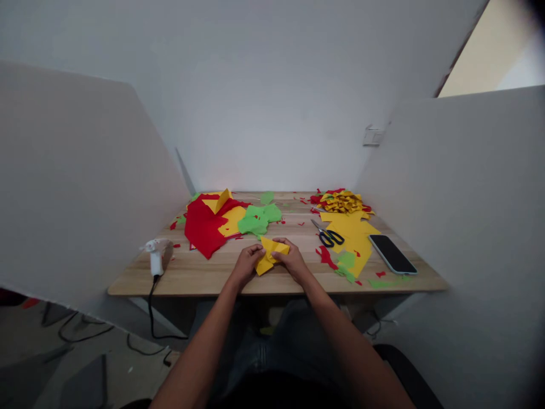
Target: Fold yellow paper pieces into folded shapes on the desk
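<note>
Both hands hold one folded piece of yellow felt-like material [265, 263] just above the front part of the table. My left hand [247, 264] pinches its left side, with the thumb on top. From the right, my right hand [293, 261] grips the other side, thumb pressed near the middle and fingers behind the piece. Its upper edges spread into pointed flaps. Nearest beyond the hands lie crumpled green pieces [258, 220]. Off to the right rest black-handled scissors [327, 233], their blades pointing away to the left.
Red sheets [204, 227] and yellow pieces pile up at left. A white glue gun [156, 258] with a black cord stands at the left edge. On the right are yellow sheets [351, 230], a heap of cut yellow strips [343, 201], and a phone [392, 254]. Partitions flank the table.
</note>
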`<action>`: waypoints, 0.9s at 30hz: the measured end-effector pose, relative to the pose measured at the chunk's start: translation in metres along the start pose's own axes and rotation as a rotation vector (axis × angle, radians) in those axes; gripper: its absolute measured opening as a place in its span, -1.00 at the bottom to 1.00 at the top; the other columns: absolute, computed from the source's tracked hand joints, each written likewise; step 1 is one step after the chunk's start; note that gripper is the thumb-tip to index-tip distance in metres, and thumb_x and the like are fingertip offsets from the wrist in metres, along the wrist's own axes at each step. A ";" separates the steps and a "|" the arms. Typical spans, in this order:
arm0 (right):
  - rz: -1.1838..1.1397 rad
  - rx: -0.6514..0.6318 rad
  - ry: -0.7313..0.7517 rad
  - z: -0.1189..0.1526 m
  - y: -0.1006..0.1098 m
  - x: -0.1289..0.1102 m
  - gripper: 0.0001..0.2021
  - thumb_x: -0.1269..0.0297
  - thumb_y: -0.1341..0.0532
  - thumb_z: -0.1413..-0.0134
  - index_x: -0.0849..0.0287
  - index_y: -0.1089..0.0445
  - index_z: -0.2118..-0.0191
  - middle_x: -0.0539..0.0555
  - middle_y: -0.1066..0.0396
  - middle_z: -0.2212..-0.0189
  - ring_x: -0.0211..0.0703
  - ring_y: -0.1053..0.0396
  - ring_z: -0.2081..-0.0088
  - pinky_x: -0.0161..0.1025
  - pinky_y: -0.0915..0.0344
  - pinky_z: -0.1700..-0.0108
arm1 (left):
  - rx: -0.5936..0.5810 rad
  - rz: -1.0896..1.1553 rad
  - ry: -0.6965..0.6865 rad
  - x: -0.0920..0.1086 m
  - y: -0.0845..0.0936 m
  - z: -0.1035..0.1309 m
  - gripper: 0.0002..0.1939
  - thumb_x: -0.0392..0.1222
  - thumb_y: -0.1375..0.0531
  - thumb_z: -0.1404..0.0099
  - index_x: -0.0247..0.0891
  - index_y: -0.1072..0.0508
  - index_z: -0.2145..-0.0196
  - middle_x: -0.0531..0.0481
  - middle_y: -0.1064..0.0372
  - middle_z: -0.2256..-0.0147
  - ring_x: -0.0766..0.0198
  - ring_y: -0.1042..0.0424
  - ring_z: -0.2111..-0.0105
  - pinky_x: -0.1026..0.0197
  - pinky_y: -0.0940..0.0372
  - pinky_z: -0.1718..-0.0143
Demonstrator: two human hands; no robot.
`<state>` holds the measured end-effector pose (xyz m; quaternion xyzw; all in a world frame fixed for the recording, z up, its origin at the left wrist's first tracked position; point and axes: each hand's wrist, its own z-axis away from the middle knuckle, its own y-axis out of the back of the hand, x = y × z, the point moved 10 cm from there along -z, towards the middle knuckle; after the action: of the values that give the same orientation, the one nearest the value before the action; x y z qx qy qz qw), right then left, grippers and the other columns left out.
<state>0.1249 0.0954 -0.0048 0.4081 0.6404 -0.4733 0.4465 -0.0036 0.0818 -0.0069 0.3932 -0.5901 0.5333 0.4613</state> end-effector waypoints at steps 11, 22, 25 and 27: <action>0.030 -0.026 0.040 0.000 -0.003 -0.002 -0.70 0.15 -0.37 0.23 0.14 -0.42 0.30 0.00 -0.44 0.38 -0.17 -0.38 0.36 -0.24 -0.35 0.27 | 0.139 0.004 -0.102 0.006 0.022 -0.003 -0.44 -0.05 -0.38 0.04 -0.25 -0.36 0.09 0.09 -0.43 0.49 0.28 -0.44 0.48 0.25 -0.32 0.38; 0.300 -0.046 0.260 0.006 -0.010 -0.018 -0.73 0.29 -0.22 0.04 0.15 -0.47 0.15 0.06 -0.49 0.21 -0.13 -0.41 0.17 -0.19 -0.32 0.07 | 0.093 -0.178 -0.149 0.007 0.019 -0.013 -0.68 -0.07 -0.37 0.06 -0.33 -0.56 0.37 -0.10 -0.54 0.37 0.19 -0.47 0.36 0.19 -0.32 0.27; 0.391 -0.078 0.333 0.012 -0.018 -0.026 -0.69 0.36 -0.17 0.02 0.14 -0.46 0.11 0.07 -0.48 0.14 -0.12 -0.40 0.08 -0.17 -0.28 -0.03 | 0.082 -0.296 -0.193 0.010 0.019 -0.013 -0.71 -0.07 -0.33 -0.02 -0.33 -0.56 0.34 -0.08 -0.53 0.38 0.20 -0.45 0.39 0.21 -0.30 0.31; 0.396 -0.092 0.329 0.007 -0.017 -0.028 -0.71 0.36 -0.16 0.02 0.15 -0.48 0.14 0.08 -0.49 0.15 -0.11 -0.41 0.08 -0.16 -0.28 -0.03 | 0.094 -0.403 -0.235 0.015 0.018 -0.013 -0.75 -0.10 -0.28 -0.06 -0.32 -0.56 0.32 -0.07 -0.52 0.38 0.20 -0.44 0.40 0.21 -0.29 0.33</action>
<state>0.1175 0.0819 0.0252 0.5761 0.6331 -0.2743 0.4383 -0.0234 0.0977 0.0030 0.5835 -0.5239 0.4077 0.4679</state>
